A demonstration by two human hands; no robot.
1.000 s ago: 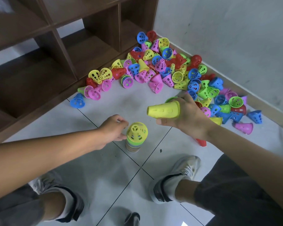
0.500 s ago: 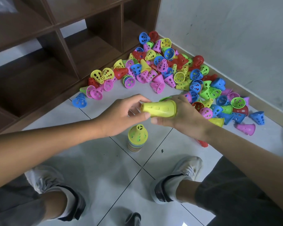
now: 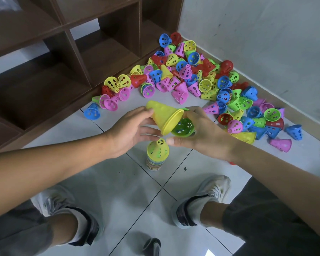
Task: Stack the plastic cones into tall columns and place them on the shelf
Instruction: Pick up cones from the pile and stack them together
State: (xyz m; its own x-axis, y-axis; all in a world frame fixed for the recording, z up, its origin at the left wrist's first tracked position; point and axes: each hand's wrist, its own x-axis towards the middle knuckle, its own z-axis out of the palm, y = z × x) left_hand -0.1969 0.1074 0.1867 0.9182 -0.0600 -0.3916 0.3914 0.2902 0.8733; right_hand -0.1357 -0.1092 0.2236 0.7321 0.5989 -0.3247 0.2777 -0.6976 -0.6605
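Note:
A short stack of cones point(image 3: 157, 156) stands on the floor tiles, topped by a yellow perforated cone. Just above it my left hand point(image 3: 129, 132) grips the narrow end of a solid yellow cone point(image 3: 163, 115), which is tilted with its wide mouth toward the lower right. My right hand point(image 3: 201, 133) cups a green perforated cone point(image 3: 184, 127) right at that mouth, partly behind the yellow rim. A large heap of loose cones point(image 3: 192, 80) in blue, pink, yellow, green and red lies beyond the hands, in the corner. The brown wooden shelf point(image 3: 78, 58) stands at the left.
A grey wall point(image 3: 266, 43) with a skirting board bounds the heap on the right. My two feet in white shoes point(image 3: 201, 198) rest on the tiles below the stack. A small dark object point(image 3: 152, 245) lies at the bottom edge.
My left hand left the stack, rose and took the tip of the yellow cone. The cone turned from lying sideways to tilted, and the green cone now shows in my right hand.

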